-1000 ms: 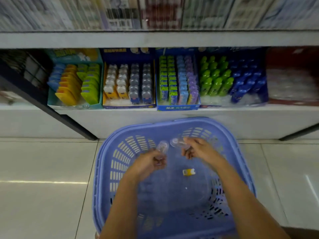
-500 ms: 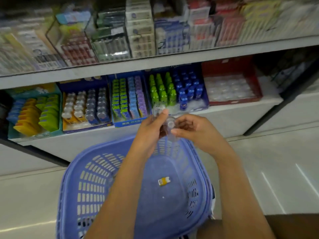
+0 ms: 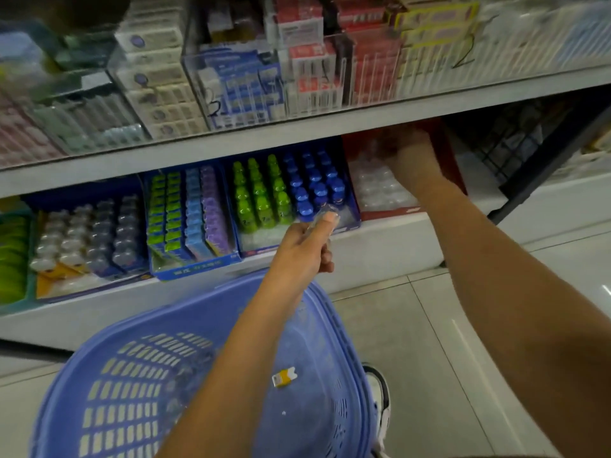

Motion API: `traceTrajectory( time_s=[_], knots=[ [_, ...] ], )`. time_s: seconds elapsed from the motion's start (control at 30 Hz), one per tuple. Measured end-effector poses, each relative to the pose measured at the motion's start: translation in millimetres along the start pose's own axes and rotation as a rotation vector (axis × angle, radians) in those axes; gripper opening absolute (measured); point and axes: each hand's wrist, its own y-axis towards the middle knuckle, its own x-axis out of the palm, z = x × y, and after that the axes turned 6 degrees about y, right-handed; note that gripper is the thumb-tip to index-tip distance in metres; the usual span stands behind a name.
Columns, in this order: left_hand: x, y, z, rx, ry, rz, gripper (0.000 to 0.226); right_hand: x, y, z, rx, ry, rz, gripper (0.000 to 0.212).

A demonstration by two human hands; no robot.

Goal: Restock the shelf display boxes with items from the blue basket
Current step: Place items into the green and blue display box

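Beyond the blue basket (image 3: 132,375), our left hand (image 3: 302,247) pinches a clear item (image 3: 317,221). Far right, our right hand (image 3: 410,153) sits inside the red display box (image 3: 393,213), its grip too blurred to tell.

Left arm stretches forward, left hand (image 3: 305,242) curled, thumb laid flat on top, pinching a small clear item (image 3: 314,224). Right arm reaches further and higher, almost straight, right hand (image 3: 408,152) back-up and blurred, so its grip can't be made out.
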Motion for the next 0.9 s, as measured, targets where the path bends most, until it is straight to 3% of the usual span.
traceTrajectory(
  time_s=[0.17, 0.27, 0.37, 0.5, 0.57, 0.63, 0.7, 0.77, 0.83, 0.9],
  knots=[
    [0.6, 7.3, 0.1, -0.05, -0.128, -0.018, 0.034, -5.5, 13.7, -11.5, -0.118, -0.023, -0.136, 0.025],
    [1.4, 9.9, 1.6, -0.082, -0.189, -0.041, 0.046, -1.7, 7.2, -10.6, -0.167, -0.045, -0.189, 0.028],
    [6.3, 9.2, 6.4, -0.114, -0.252, -0.086, 0.054, 1.1, 1.9, -11.6, -0.157, -0.042, -0.17, 0.032],
    [14.4, 7.0, 12.8, -0.144, -0.32, -0.079, 0.044, -4.6, 1.6, -18.4, -0.197, -0.213, -0.232, 0.036],
    [17.2, 6.4, 14.9, -0.142, -0.358, -0.073, 0.042, -11.6, -7.5, -23.9, -0.19, -0.214, -0.146, 0.037],
    [21.4, 8.8, 17.0, -0.132, -0.396, -0.066, 0.041, -24.1, -25.4, -32.9, -0.12, 0.067, -0.165, 0.027],
    [29.4, 13.9, 20.0, -0.125, -0.421, -0.064, 0.042, -42.7, -49.2, -43.1, -0.053, 0.474, -0.412, 0.019],
    [40.1, 20.5, 25.1, -0.111, -0.434, -0.073, 0.043, -57.8, -68.2, -48.0, -0.081, 0.569, -0.589, 0.026],
    [51.5, 28.2, 29.5, -0.077, -0.404, -0.084, 0.042, -65.6, -70.8, -43.3, -0.094, 0.569, -0.553, 0.029],
    [62.8, 36.0, 28.8, 0.009, -0.212, -0.048, 0.036, -70.0, -60.0, -31.7, -0.048, 0.565, -0.376, 0.025]
  ],
)
